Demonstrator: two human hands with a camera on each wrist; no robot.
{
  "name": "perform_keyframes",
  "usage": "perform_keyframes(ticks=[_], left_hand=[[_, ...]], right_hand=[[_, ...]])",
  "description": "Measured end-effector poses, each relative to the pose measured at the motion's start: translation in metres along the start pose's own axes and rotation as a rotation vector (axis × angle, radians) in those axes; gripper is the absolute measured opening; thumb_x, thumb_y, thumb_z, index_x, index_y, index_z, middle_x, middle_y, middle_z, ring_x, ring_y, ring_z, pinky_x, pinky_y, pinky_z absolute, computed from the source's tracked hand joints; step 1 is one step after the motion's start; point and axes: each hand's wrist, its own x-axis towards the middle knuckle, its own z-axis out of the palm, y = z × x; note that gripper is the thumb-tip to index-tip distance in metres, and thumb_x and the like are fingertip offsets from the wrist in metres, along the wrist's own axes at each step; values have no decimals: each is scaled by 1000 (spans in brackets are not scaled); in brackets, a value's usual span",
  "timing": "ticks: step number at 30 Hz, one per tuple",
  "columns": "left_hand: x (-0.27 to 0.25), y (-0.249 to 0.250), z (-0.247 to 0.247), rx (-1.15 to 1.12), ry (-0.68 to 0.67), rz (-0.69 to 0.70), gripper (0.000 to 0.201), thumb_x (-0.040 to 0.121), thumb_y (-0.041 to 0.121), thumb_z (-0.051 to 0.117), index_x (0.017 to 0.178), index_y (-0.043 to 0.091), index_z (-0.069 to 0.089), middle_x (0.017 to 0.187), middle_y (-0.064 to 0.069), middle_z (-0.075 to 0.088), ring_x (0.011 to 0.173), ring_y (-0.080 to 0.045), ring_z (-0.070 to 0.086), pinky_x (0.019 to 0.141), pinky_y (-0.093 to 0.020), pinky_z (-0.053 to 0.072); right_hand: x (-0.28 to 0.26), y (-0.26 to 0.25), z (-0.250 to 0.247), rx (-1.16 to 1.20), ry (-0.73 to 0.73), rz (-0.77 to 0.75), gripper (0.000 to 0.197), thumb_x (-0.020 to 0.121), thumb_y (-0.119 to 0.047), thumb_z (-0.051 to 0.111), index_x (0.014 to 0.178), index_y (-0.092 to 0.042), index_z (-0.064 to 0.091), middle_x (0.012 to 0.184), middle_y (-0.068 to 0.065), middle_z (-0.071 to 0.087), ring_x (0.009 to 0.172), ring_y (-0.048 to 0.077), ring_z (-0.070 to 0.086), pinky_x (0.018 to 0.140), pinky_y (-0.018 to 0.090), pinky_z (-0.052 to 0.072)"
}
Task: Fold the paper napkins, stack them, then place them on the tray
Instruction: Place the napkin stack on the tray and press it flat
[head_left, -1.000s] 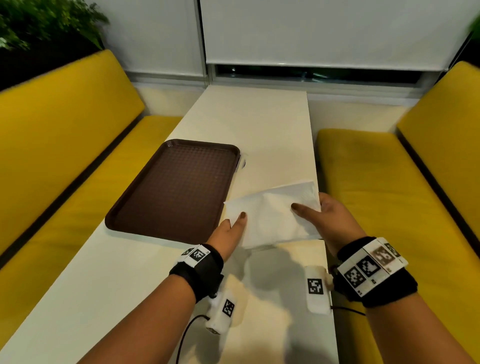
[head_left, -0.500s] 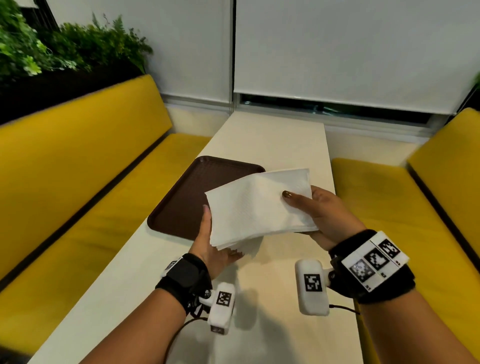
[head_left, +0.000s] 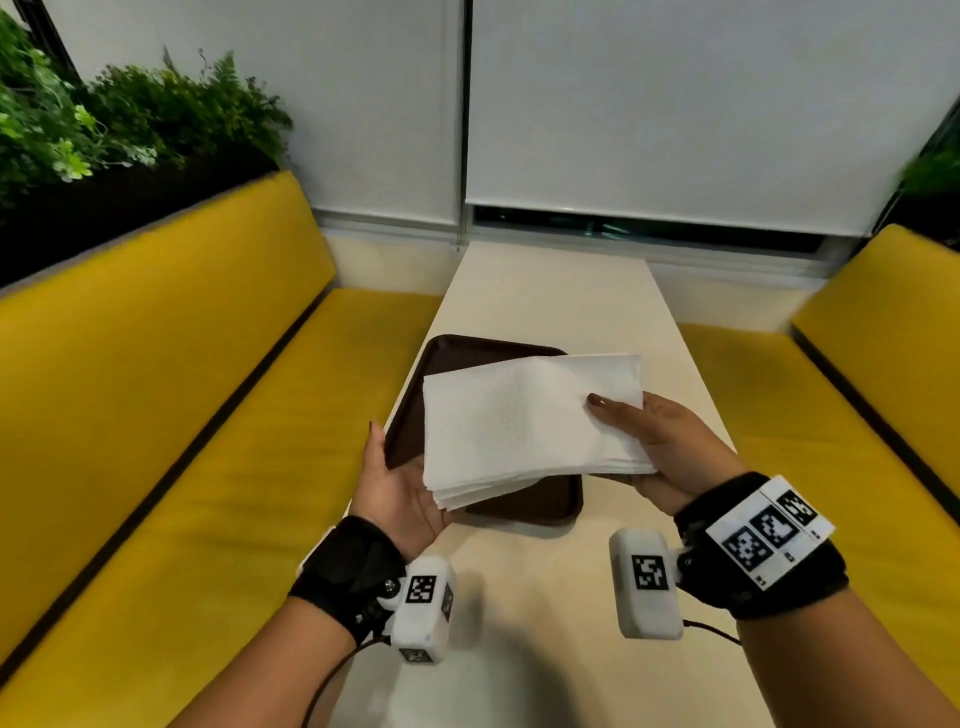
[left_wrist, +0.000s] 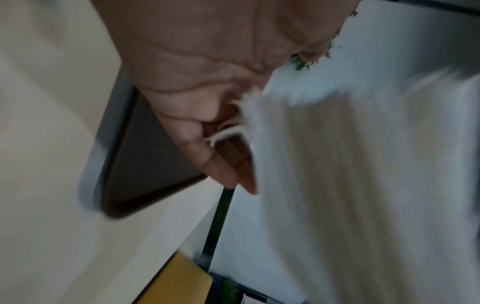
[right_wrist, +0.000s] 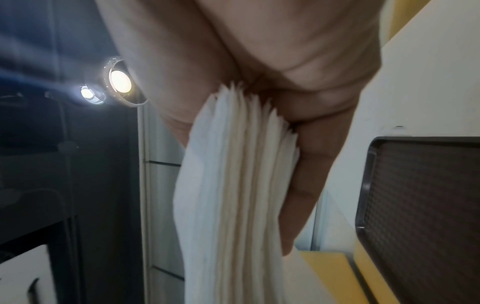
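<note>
A stack of folded white paper napkins (head_left: 524, 421) hangs in the air above the brown tray (head_left: 524, 506), tilted with its layered edges toward me. My right hand (head_left: 660, 447) pinches the stack's right end, thumb on top and fingers beneath; the right wrist view shows the napkin stack (right_wrist: 239, 185) clamped between them. My left hand (head_left: 400, 483) has flat, straight fingers against the stack's left edge and underside. In the left wrist view the napkin stack (left_wrist: 363, 185) is blurred beside my palm, with the tray (left_wrist: 145, 160) below.
The tray lies on a narrow cream table (head_left: 561, 296) that runs to a window with lowered white blinds. Yellow bench seats (head_left: 218, 415) flank both long sides. Green plants (head_left: 104, 124) stand behind the left bench back.
Both hands lifted the napkin stack off the table and brought it up and leftward over the tray. My left hand turned from resting on the stack's corner to supporting its left edge.
</note>
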Motion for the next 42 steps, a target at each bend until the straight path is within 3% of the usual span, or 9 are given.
perform_keyframes(ticks=[3,9,13,18,20,23,27,31,42], left_hand=[[-1,30,-19,185,-16,-22,85,80,80,30,122,12,59,117,-18,67,104,-31,66,87,-41,51],[4,36,-27,585,-42,-71,51,84,57,57,119,21,61,110,-4,72,104,-22,67,94,-40,51],[28,25,-45,796,48,-13,69,63,52,81,118,15,62,104,-1,74,99,-22,69,95,-48,51],[61,39,-42,829,35,33,41,84,23,72,120,6,60,114,-9,70,103,-24,67,96,-44,51],[80,49,-38,886,41,71,43,84,23,72,122,6,59,115,-8,69,105,-24,66,98,-44,50],[108,57,-37,961,73,65,46,82,25,74,122,7,58,116,-7,68,105,-24,66,99,-46,48],[136,59,-40,1153,152,19,46,81,35,74,118,10,61,114,-6,68,102,-25,65,97,-43,50],[151,57,-49,1278,225,-42,50,79,42,74,115,10,61,111,-6,68,100,-25,65,95,-43,50],[157,46,-53,1486,372,-47,62,80,45,72,126,11,48,122,-7,59,107,-25,58,91,-35,48]], right_hand=[[7,21,13,23,93,60,38,87,-18,66,119,1,60,114,21,68,106,39,64,98,53,48],[21,61,24,-8,208,190,35,85,-17,69,114,1,61,107,20,71,101,38,67,91,51,53],[37,83,24,-12,220,253,31,85,-16,70,112,-3,62,105,17,72,96,36,68,81,51,57],[67,95,12,-5,241,280,35,85,-17,71,114,0,60,105,19,70,93,36,68,68,45,59],[81,94,10,-43,264,264,27,88,-13,67,109,2,61,94,17,69,78,32,65,54,35,55],[104,96,7,-92,299,268,24,88,-9,66,109,4,61,95,18,69,79,31,65,69,40,57],[132,110,2,-244,303,346,26,87,-13,69,105,5,64,96,20,70,76,30,66,60,35,58],[152,127,-5,-410,309,380,24,82,-23,75,94,-2,70,100,20,72,92,37,69,86,54,55],[171,152,-25,-808,327,291,35,81,-40,71,97,-9,64,89,5,68,80,22,65,63,30,49]])
